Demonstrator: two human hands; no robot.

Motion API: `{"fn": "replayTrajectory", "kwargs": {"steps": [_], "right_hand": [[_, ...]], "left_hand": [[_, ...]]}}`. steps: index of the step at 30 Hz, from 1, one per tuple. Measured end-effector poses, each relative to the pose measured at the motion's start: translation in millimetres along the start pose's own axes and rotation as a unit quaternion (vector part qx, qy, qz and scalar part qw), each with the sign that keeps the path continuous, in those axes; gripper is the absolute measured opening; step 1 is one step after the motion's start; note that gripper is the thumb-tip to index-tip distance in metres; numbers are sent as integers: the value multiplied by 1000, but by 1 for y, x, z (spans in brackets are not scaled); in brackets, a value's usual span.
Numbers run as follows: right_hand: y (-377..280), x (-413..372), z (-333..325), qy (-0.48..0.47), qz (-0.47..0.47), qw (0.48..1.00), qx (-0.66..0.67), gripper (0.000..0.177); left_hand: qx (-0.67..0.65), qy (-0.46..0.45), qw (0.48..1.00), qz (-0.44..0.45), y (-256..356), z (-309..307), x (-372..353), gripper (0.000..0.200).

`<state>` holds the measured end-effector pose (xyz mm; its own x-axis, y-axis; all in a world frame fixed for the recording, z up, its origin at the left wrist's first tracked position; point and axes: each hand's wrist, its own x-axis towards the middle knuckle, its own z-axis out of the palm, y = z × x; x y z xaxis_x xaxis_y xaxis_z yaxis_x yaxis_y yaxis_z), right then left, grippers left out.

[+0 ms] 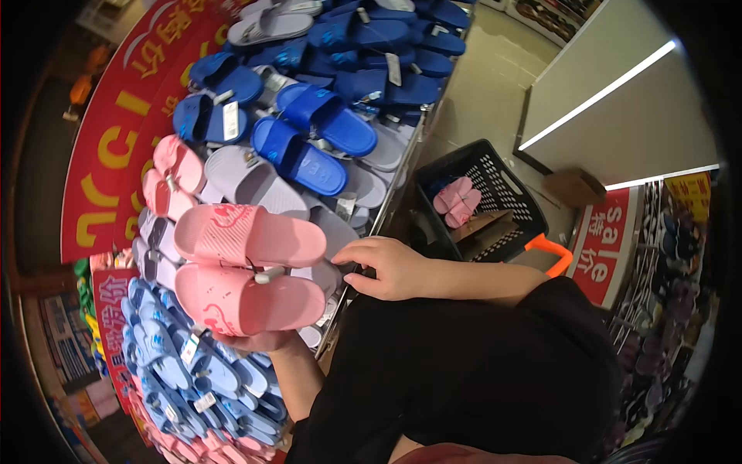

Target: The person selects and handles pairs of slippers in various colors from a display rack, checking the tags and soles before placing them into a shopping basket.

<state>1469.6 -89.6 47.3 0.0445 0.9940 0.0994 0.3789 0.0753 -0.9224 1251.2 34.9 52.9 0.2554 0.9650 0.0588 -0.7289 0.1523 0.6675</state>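
Observation:
A pair of pink slippers (290, 241), joined by a tag, lies across my left hand (263, 340). That hand grips the pair from below, and its fingers are mostly hidden under the near slipper. To the right of the toes, my right hand (382, 267) is held apart from them with its thumb and fingers spread and nothing between them. Beneath and beyond the pair are grey slippers (247, 182) and dark blue slippers (328, 116). Light blue slippers (158, 352) are piled below the left hand.
A black basket (514, 193) with an orange handle (553, 251) holds another pink pair (457, 203) on the right. Red signs (104, 178) line the display's left side. A grey panel stands at the upper right, with shoe racks (657, 325) below it.

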Motion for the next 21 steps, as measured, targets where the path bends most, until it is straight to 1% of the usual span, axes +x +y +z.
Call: {"fn": "replayTrajectory", "kwargs": {"steps": [1,2,3,4,5,6,7,8,9,11,12,13,14,15,16,17,18,19,21], "right_hand": [[-1,-6,-6,18,10,1000,-1,38],[-3,-13,-10,14,67,987,148,45],[-2,-18,-12,10,118,948,296,53],[6,-22,-10,26,69,921,384,59],[10,-26,-14,41,72,919,386,59],[14,-30,-18,50,73,870,486,58],[19,-34,-23,56,69,810,579,57],[28,-39,-23,52,121,781,611,56],[37,-45,-27,61,119,778,613,56],[53,-59,-42,31,120,670,732,57],[51,-65,-54,51,132,652,745,57],[59,-71,-58,58,131,650,747,57],[73,-78,-60,125,118,618,767,55],[86,-86,-62,189,104,584,783,54],[100,-94,-71,234,135,571,775,51],[125,-102,-73,304,145,571,749,48],[156,-117,-74,321,141,564,747,46],[186,-131,-77,338,138,559,745,45],[238,-148,-83,452,221,544,672,41]], "left_hand": [[31,17,999,3,-8,-2,0,99],[78,26,996,18,-17,6,0,99],[79,17,997,4,-27,9,-2,99],[77,-5,996,-36,-38,9,-6,98],[75,-26,994,-76,-48,8,-11,98],[118,-5,987,-108,-58,7,-15,98],[15,-159,970,-183,-68,-4,-12,84],[16,-165,967,-192,-79,-5,-11,84],[86,-184,949,-241,-90,-5,-10,81],[220,-219,892,-327,-116,1,-9,74],[286,-235,854,-367,-127,5,-8,71],[349,-248,809,-403,-138,11,-6,67],[420,-415,729,-346,-149,34,2,62],[472,-564,619,-274,-161,59,11,58],[506,-581,594,-232,-176,70,10,59],[538,-597,565,-189,-190,80,3,61],[549,-597,564,-158,-201,89,-3,61],[548,-594,563,-173,-205,91,-7,62],[572,-577,532,-238,-209,80,-11,65]]}}
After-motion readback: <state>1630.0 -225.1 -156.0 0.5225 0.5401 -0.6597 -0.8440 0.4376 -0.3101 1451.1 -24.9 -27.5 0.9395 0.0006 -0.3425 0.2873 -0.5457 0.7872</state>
